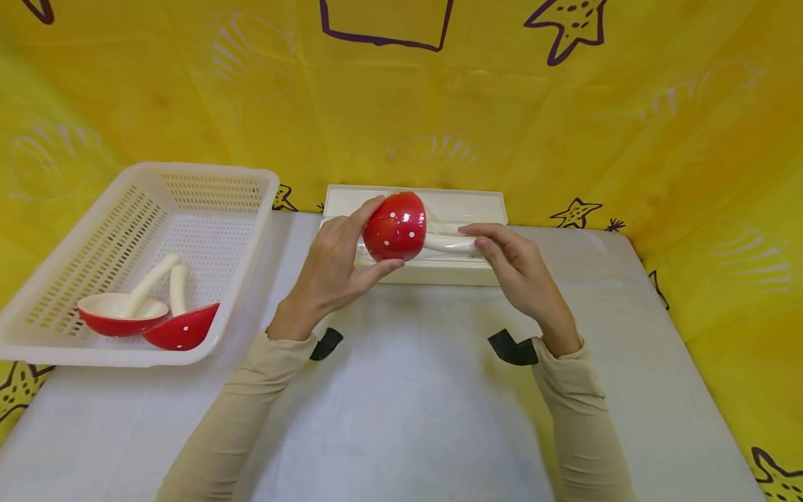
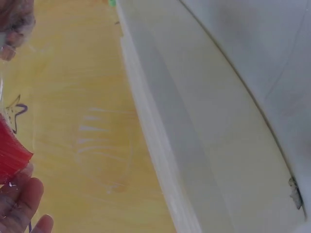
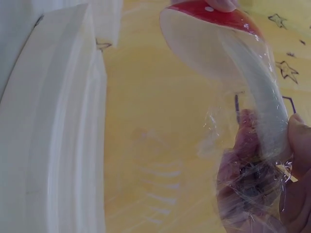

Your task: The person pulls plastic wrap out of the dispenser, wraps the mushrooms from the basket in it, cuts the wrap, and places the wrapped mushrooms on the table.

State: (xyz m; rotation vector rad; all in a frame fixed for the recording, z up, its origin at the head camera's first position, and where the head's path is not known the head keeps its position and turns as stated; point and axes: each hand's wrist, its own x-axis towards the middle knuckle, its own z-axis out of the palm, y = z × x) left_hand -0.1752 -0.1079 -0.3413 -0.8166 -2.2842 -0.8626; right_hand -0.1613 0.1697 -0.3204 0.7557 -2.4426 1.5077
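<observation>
A red ladle [image 1: 395,226] with white dots and a white handle is held up sideways in clear plastic wrap, in front of a cream box [image 1: 433,274]. My left hand [image 1: 332,258] grips its bowl between thumb and fingers. My right hand [image 1: 517,268] pinches the handle's end through the wrap. In the right wrist view the ladle's white inside [image 3: 194,43] shows, and crinkled film [image 3: 257,189] bunches around the handle's end. The left wrist view catches only a red edge of the bowl [image 2: 12,155] near the fingertips.
At the left stands a white perforated basket [image 1: 251,230]. Inside lie two ladles, one bowl-up [image 1: 119,324] and one tilted with its red outside showing [image 1: 185,329]. The cream box's lid [image 1: 414,199] stands raised at the back, before a yellow patterned cloth [image 1: 502,125].
</observation>
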